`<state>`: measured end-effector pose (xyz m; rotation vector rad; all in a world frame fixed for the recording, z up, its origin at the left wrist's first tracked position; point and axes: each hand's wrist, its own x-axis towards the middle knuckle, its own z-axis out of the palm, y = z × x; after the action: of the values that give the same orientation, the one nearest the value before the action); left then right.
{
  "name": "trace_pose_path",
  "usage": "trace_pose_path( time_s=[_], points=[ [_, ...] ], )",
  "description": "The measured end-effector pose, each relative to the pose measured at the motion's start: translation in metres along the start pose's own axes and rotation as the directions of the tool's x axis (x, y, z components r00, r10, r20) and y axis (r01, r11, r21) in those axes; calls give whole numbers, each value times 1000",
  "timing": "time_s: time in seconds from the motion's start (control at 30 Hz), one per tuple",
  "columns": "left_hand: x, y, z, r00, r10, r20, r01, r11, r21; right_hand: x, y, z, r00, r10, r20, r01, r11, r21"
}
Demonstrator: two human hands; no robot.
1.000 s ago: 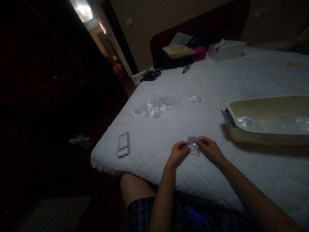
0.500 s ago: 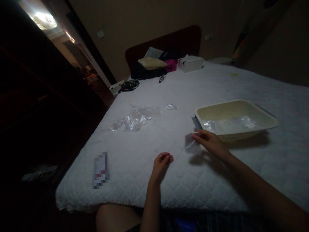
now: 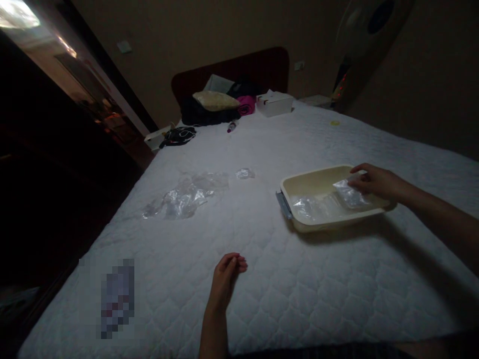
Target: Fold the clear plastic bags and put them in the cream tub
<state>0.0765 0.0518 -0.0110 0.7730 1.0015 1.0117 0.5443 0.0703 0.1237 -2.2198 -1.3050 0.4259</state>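
One clear packet (image 3: 349, 193) over cream tub (image 3: 314, 186).
Is pinched in right grip (image 3: 368, 180), closed on one edge, with left grip (image 3: 225, 273) well apart, half curled, holding nothing.

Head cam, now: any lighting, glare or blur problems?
Head view: dim overall, near-black at left; bright light blown out, top left; glints on the clear plastic bag in the right hand; soft shadow beneath the cream tub; pixelation hides an item at lower left; fine detail soft.
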Motion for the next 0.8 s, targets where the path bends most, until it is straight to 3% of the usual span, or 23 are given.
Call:
trace_pose_path(
  time_s=[0.17, 0.3, 0.4, 0.47, 0.53, 0.63, 0.8],
  points=[
    [-1, 3, 1, 1000, -7, -11, 7, 1000, 7, 2, 10, 16, 988, -154, 4, 146, 934, -325],
    [-1, 3, 1, 1000, -11, -16, 12, 1000, 7, -6, 14, 22, 928, -370, 43, 334, 776, -535],
    [-1, 3, 1, 1000, -10, -21, 10, 1000, 11, -9, 12, 24, 883, -468, 32, 380, 673, -635],
    [-1, 3, 1, 1000, -6, -21, 6, 1000, 13, -7, 10, 25, 909, -410, 71, 368, 712, -598],
    [-1, 4, 0, 1000, -7, -18, 7, 1000, 16, -2, 8, 26, 940, -275, 201, 340, 796, -501],
    [0, 4, 0, 1000, -10, -22, 10, 1000, 20, 3, 8, 30, 908, -147, 393, 312, 863, -398],
    [1, 2, -2, 1000, -11, -14, 11, 1000, 1, 4, 8, 40, 909, -146, 391, 310, 863, -399]
  ],
)
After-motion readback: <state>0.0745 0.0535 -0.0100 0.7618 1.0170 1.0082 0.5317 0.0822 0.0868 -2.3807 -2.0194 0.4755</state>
